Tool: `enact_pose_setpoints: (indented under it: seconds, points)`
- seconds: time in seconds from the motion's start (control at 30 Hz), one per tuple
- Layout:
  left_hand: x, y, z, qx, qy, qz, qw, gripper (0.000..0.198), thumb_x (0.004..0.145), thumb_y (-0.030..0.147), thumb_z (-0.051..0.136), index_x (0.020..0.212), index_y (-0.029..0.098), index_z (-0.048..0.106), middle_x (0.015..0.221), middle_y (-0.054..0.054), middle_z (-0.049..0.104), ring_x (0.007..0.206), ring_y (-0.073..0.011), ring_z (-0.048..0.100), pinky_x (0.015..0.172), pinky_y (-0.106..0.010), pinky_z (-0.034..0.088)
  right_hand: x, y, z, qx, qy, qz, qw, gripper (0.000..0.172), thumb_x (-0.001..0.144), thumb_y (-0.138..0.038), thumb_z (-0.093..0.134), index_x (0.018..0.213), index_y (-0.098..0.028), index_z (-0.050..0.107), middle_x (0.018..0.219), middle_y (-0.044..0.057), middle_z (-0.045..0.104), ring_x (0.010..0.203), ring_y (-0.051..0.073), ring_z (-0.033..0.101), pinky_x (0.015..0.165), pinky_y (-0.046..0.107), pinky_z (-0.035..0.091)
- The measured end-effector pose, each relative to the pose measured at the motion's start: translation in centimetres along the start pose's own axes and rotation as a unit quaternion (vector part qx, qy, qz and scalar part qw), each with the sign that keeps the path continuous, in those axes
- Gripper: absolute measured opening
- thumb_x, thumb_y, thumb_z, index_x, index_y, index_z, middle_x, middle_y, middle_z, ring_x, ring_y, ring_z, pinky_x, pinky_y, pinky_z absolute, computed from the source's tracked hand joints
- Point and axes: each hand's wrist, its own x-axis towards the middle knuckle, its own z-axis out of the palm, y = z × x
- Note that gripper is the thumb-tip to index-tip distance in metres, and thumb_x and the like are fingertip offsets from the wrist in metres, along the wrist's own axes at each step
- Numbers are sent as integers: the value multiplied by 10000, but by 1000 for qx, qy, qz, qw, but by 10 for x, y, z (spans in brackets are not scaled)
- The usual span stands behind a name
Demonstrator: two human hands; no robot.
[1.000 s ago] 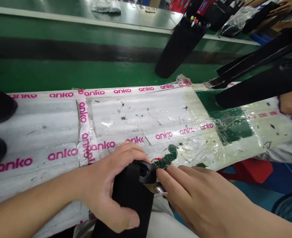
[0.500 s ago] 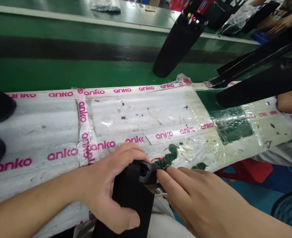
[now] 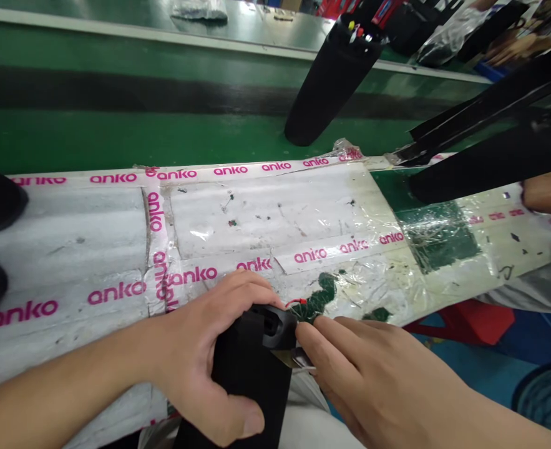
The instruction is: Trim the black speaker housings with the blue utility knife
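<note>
My left hand [image 3: 195, 362] is wrapped round a long black part [image 3: 251, 380] that leans against the near edge of the bench, thumb below and fingers over its top. The part's upper end has a black plastic cap [image 3: 277, 324] with a short red wire [image 3: 295, 302] sticking out. My right hand [image 3: 364, 380] rests against that end, fingers pinched together at a small metal piece [image 3: 294, 358] just under the cap. What the fingertips grip is too small to name.
The bench top [image 3: 266, 212] is white foam wrapped in clear film and pink "anko" tape. Behind it runs a green conveyor [image 3: 116, 118]. Long black parts [image 3: 324, 81] [image 3: 485, 156] lie across the belt and bench at the right. Another person's arm [image 3: 546, 190] shows at the right edge.
Almost nothing differs. My right fingers have crept slightly left toward the cap, and the black part on the belt has shifted a little left.
</note>
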Motion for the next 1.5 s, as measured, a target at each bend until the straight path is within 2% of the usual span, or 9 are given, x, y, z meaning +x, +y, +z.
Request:
enact_pose_setpoints:
  seconds: [0.3, 0.5, 0.77, 0.93, 1.03, 1.1, 1.17, 1.27, 1.5]
  points:
    - [1, 4, -1, -5, -4, -5, 1000, 806, 682, 423, 849, 1390, 200, 533, 1221, -121, 561, 1146, -339, 615, 977, -531, 594, -2, -3, 7, -35, 10, 19, 999, 518, 686, -23, 416, 1174, -189, 462, 744, -18, 606, 491, 188, 536, 480, 370, 296]
    - [3, 11, 6, -2, 18, -32, 999, 776, 601, 306, 821, 1323, 243, 544, 1221, -89, 557, 1138, -330, 604, 992, -537, 562, -6, -8, 3, -76, -18, 22, 997, 592, 629, -65, 479, 1210, -178, 472, 756, -21, 631, 496, 191, 576, 463, 367, 336]
    - [8, 23, 15, 29, 42, -80, 995, 685, 569, 200, 777, 1208, 254, 535, 1115, -18, 581, 1036, -248, 628, 932, -408, 574, -5, -16, 1, -80, -25, 56, 995, 460, 722, -63, 524, 1157, -205, 474, 737, -24, 613, 479, 168, 565, 432, 333, 379]
    - [10, 27, 12, 28, 24, -119, 992, 645, 573, 168, 759, 1161, 262, 512, 1107, -5, 590, 1030, -243, 624, 940, -398, 555, 4, -23, -4, -87, -16, 83, 993, 515, 621, -68, 503, 1112, -217, 457, 681, -32, 581, 437, 177, 541, 417, 332, 301]
    - [6, 21, 7, 3, 16, -96, 995, 650, 616, 194, 772, 1211, 277, 522, 1102, -4, 564, 1010, -237, 608, 952, -415, 547, 11, -18, -8, -53, -24, 68, 996, 428, 618, -72, 502, 1001, -248, 432, 649, -41, 547, 399, 179, 504, 408, 347, 255]
    - [4, 14, 4, -13, 10, -53, 998, 657, 678, 244, 785, 1280, 284, 525, 1122, -23, 549, 1046, -258, 592, 993, -456, 534, 10, -12, -11, -27, -26, 46, 998, 344, 703, -56, 499, 969, -259, 420, 672, -45, 546, 420, 176, 506, 415, 352, 275]
    - [1, 8, 1, -20, -4, -16, 1000, 686, 731, 299, 797, 1356, 289, 513, 1160, -47, 542, 1100, -288, 569, 1040, -509, 510, 7, -6, -13, -24, -4, 25, 999, 300, 813, -49, 479, 1059, -220, 469, 730, -33, 578, 487, 177, 543, 447, 350, 333]
    - [-2, 3, -3, -15, -22, -6, 1000, 749, 761, 362, 830, 1429, 292, 499, 1233, -83, 537, 1173, -326, 530, 1074, -562, 485, -1, 1, -12, -51, 34, 15, 998, 355, 899, -57, 449, 1243, -132, 495, 799, 0, 620, 568, 190, 585, 493, 356, 381]
    - [-1, 3, -2, -13, -32, -3, 999, 776, 781, 364, 831, 1470, 244, 495, 1275, -119, 514, 1243, -356, 489, 1092, -604, 467, -3, 0, -6, -71, 12, 14, 997, 425, 813, -136, 594, 1226, -190, 510, 808, -19, 622, 591, 202, 578, 498, 370, 357]
